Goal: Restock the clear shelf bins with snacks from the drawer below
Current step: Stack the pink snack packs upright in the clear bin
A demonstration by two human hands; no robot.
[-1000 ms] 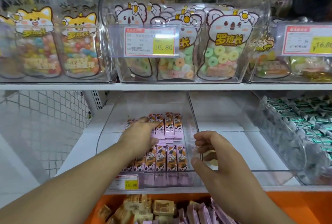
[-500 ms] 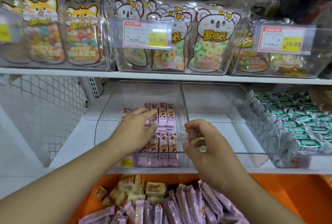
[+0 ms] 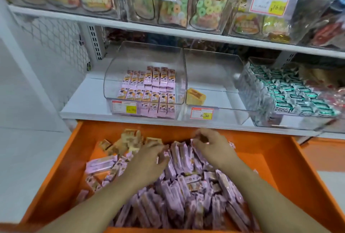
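both hands in the orange drawer (image 3: 276,160) w/ the pink snack packs (image 3: 179,191). right hand (image 3: 211,147) pinches what looks like a brown pack; left hand (image 3: 149,160) curled onto pink ones, grip unclear. i'd gather aligned packs, then lift to the pink bin (image 3: 145,76).

Both hands (image 3: 149,160) (image 3: 211,147) in orange drawer (image 3: 291,173), on pink snack packs (image 3: 179,191).

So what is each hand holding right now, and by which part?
Right hand pinches a small brown-topped snack packet at its end. Left hand rests among the pink packets; any grip is hidden.
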